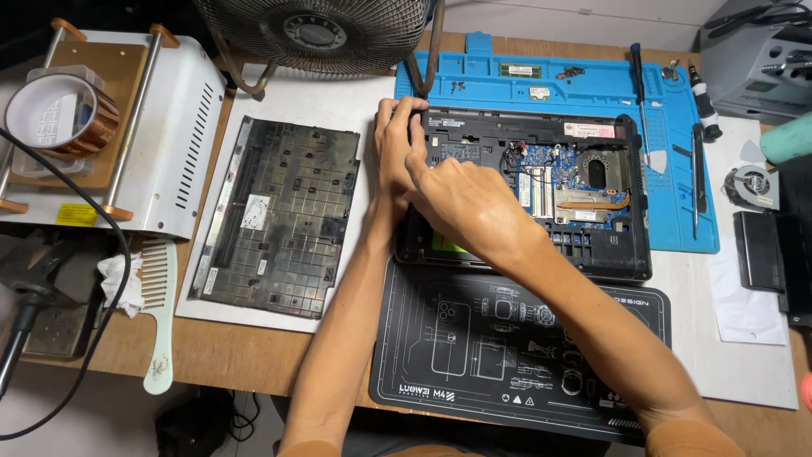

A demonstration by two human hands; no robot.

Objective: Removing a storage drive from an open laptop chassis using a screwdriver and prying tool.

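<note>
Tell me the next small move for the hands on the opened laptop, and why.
Probably lift gently at the laptop's left rear corner. Both the left hand and the right hand are pressed together there, fingers on the black edge, while the circuit board lies exposed and the removed keyboard sits aside. What the fingers grip is hidden.

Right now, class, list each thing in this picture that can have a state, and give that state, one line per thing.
Laptop: opened up, circuit board and copper heat pipe exposed.
Bottom cover panel: removed, lying flat to the laptop's left.
Fan: blades hidden by the grille, cannot tell if running.
Left hand: gripping the laptop's left corner.
Right hand: pressing at the same corner.
Screwdriver: unused, on the blue mat.
</note>
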